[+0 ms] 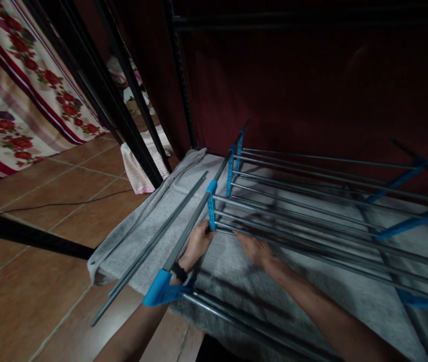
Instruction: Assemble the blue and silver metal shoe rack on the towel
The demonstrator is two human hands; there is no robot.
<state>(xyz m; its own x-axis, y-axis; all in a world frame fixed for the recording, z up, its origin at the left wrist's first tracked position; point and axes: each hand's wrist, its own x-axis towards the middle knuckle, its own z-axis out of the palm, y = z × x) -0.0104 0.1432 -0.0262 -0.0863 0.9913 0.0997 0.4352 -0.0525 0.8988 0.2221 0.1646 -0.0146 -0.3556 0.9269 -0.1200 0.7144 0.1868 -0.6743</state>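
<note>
A rack of grey metal rods and blue plastic brackets lies on its side in front of me. With closed fingers, my left hand (196, 245) grips the lower end of a blue bracket (211, 208) on the near upright pole (190, 226). To its right, my right hand (254, 249) is closed at the lowest metal rod (224, 230) that runs into this bracket; its fingertips are partly hidden. A blue corner piece (159, 287) caps the pole's near end. Further brackets (230, 173) hold more rods behind my hands.
Two loose metal rods (157, 241) lie left of the rack on a grey blanket (131, 254). Black metal frame posts (123, 115) stand at the left, before a flowered curtain (29, 85). A striped cloth (138, 163) and a cable (71, 203) are on the tiled floor.
</note>
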